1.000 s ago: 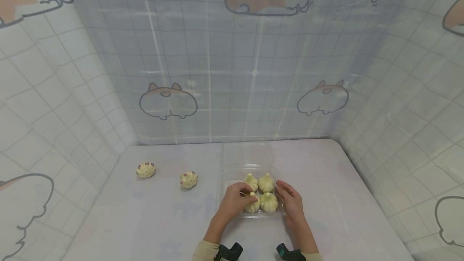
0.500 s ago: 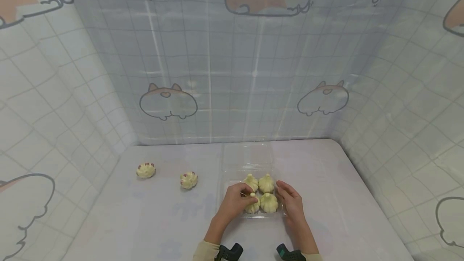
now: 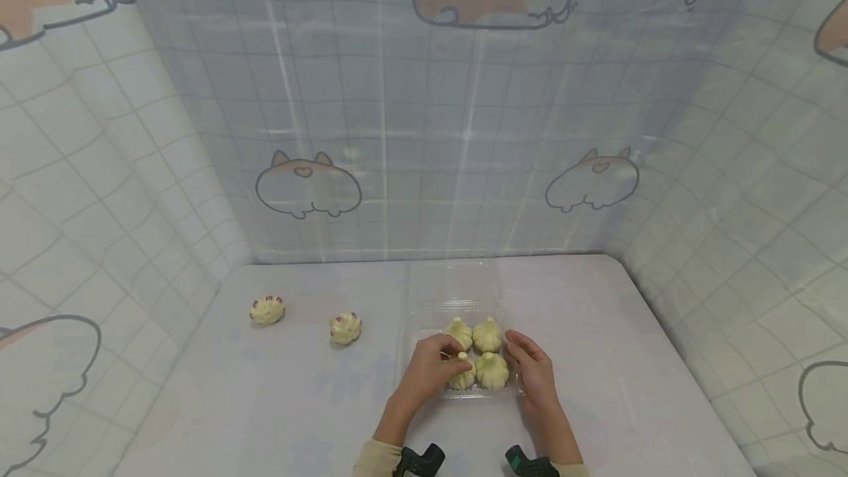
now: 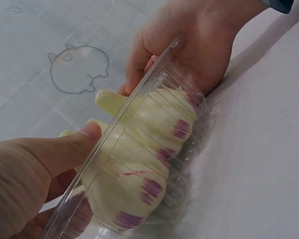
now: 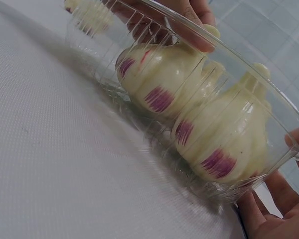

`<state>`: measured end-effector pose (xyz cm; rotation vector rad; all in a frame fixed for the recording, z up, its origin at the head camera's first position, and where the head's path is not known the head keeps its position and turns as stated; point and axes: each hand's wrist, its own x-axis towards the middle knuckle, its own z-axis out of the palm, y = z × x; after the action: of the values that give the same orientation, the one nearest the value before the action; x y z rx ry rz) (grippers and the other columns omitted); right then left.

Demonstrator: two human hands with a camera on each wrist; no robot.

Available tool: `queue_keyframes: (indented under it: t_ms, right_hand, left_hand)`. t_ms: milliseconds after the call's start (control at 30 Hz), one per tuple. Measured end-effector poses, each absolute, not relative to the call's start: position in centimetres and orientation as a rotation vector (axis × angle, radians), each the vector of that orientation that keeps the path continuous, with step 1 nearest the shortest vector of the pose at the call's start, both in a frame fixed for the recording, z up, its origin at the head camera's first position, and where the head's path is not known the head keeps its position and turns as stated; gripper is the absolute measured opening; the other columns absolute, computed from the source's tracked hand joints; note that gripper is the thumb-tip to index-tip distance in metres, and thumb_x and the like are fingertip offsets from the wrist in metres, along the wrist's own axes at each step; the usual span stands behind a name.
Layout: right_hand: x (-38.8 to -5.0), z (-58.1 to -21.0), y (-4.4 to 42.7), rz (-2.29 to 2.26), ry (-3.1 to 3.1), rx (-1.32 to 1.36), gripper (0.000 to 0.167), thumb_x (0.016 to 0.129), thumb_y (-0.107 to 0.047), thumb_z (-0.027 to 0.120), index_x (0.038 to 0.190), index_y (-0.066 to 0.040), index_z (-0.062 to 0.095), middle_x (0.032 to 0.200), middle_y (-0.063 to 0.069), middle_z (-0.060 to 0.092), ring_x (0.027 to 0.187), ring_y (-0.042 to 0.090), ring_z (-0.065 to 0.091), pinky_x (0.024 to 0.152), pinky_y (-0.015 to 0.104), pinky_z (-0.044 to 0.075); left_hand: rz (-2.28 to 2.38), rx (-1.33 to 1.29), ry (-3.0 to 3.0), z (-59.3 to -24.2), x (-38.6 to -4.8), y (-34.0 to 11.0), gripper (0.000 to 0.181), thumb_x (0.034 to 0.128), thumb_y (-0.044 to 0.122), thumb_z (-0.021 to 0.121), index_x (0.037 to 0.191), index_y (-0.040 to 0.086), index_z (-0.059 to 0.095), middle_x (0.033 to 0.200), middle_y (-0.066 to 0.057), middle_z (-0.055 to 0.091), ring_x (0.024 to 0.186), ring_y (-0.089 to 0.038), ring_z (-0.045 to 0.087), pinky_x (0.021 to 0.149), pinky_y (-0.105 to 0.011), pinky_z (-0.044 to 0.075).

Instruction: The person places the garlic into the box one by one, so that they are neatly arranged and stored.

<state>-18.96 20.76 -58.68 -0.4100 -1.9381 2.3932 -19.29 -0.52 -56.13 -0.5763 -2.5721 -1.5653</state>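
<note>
Several pale garlic bulbs, such as the front-right one (image 3: 492, 370), sit stem-up in a clear plastic box (image 3: 473, 392) with its lid open behind. My left hand (image 3: 424, 372) pinches the front-left bulb (image 3: 463, 375) (image 4: 132, 189), its thumb beside the stem in the left wrist view. Against the box's right side rests my right hand (image 3: 533, 370), fingers loosely bent. Purple patches mark the lower bulbs (image 5: 224, 134) through the clear wall in the right wrist view.
Two more bulbs lie on the white table to the left, one at the far left (image 3: 267, 310) and one nearer the box (image 3: 345, 328). A patterned curtain (image 3: 424, 131) stands behind the table and along both sides.
</note>
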Motion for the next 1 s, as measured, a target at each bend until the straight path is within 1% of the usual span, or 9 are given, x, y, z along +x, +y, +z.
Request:
queue_keyframes:
  t_ms: [200,333,500,733,867,1000]
  right_hand:
    - [-19.01,-58.72,20.8,2.39,-1.942,-0.408,0.036,0.097,-0.01,0.057,0.131,0.002,0.054,0.136,0.016,0.052,0.12,0.019,0.054,0.091,0.023,0.047]
    - [-19.02,-58.66,20.8,2.389,-1.947,-0.409,0.036,0.097,-0.01,0.056,0.132,0.002,0.054,0.137,0.016,0.052,0.122,0.022,0.053,0.091,0.023,0.047]
    - [-19.06,-58.68,20.81,2.388,-1.96,-0.413,0.037,0.097,-0.011,0.056,0.132,0.001,0.054,0.137,0.016,0.052,0.125,0.025,0.05,0.092,0.023,0.047]
    - [-19.01,-58.7,20.8,2.38,-1.98,-0.396,0.039,0.098,-0.014,0.057,0.133,0.0,0.053,0.138,0.015,0.051,0.127,0.027,0.049,0.092,0.023,0.046]
    - [-18.96,-58.75,20.81,2.381,-1.977,-0.411,0.038,0.098,-0.013,0.057,0.133,0.0,0.053,0.138,0.015,0.051,0.126,0.026,0.049,0.093,0.024,0.046]
    - [-18.96,-58.82,20.77,2.373,-1.991,-0.432,0.037,0.098,-0.013,0.056,0.133,-0.001,0.054,0.138,0.015,0.051,0.127,0.027,0.049,0.095,0.027,0.046]
  left_hand:
    - [-1.548,-0.586,-2.58,-56.04,-19.21,-0.57,0.023,0.0779,0.023,0.083,0.091,0.009,0.07,0.088,0.003,0.067,0.081,-0.008,0.06,0.075,-0.029,0.052]
    - [-1.537,-0.586,-2.585,-55.94,-19.1,-0.61,0.022,0.0782,0.023,0.083,0.092,0.01,0.071,0.088,0.004,0.066,0.082,-0.009,0.061,0.075,-0.031,0.052]
    - [-1.538,-0.565,-2.604,-55.83,-19.07,-0.57,0.022,0.0786,0.025,0.082,0.092,0.012,0.071,0.089,0.006,0.066,0.085,-0.012,0.062,0.077,-0.031,0.051]
    - [-1.536,-0.574,-2.583,-55.82,-19.01,-0.58,0.024,0.0783,0.025,0.083,0.093,0.009,0.071,0.09,0.002,0.067,0.086,-0.019,0.063,0.075,-0.031,0.05]
    - [-1.539,-0.579,-2.552,-55.85,-18.97,-0.57,0.024,0.0779,0.023,0.083,0.094,0.009,0.071,0.091,0.001,0.068,0.087,-0.02,0.064,0.075,-0.035,0.051]
    - [-1.598,-0.568,-2.507,-55.38,-18.78,-0.7,0.027,0.0804,0.023,0.081,0.099,0.006,0.071,0.097,-0.004,0.069,0.091,-0.024,0.064,0.079,-0.043,0.052]
